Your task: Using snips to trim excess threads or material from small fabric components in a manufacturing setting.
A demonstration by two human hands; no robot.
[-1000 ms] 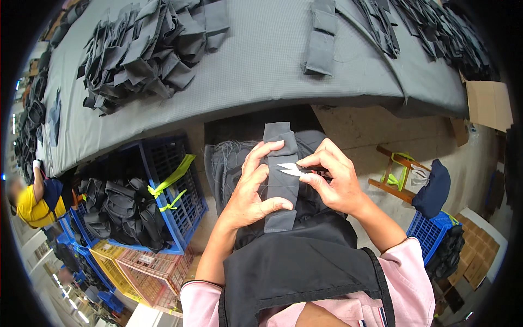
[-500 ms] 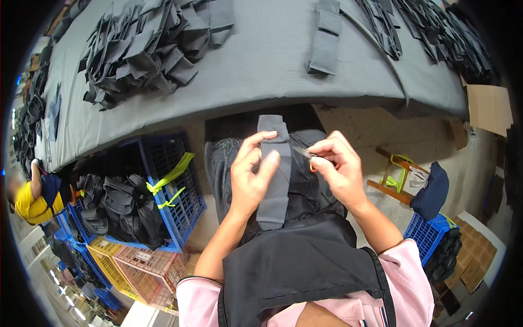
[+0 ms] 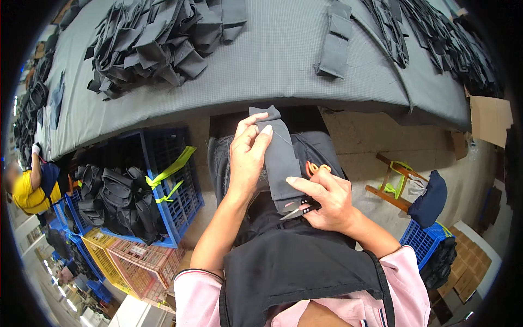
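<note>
Over my lap lies a long dark grey fabric strip [image 3: 282,158], with loose threads on it. My left hand [image 3: 246,158] pinches the strip near its far end, the fingertips bending that end over. In my right hand [image 3: 331,203] is a pair of small scissors [image 3: 296,213] with orange handle loops. Their blades point back toward me beside the near end of the strip. My right thumb and fingers are closed there, and the thumb rests against the strip's edge. Whether the blades touch the fabric is hard to tell.
Ahead is a grey-covered table [image 3: 278,65] with a heap of grey fabric pieces [image 3: 158,43] and a separate strip [image 3: 334,43]. To the left, a blue crate [image 3: 173,240] holds black bags; a person in yellow [image 3: 27,193] is beyond. A wooden stool [image 3: 389,199] stands right.
My right hand has moved nearer to me and turned, swinging the scissor blades toward the strip's near end. The strip is now tilted, its far end folded under my left fingers.
</note>
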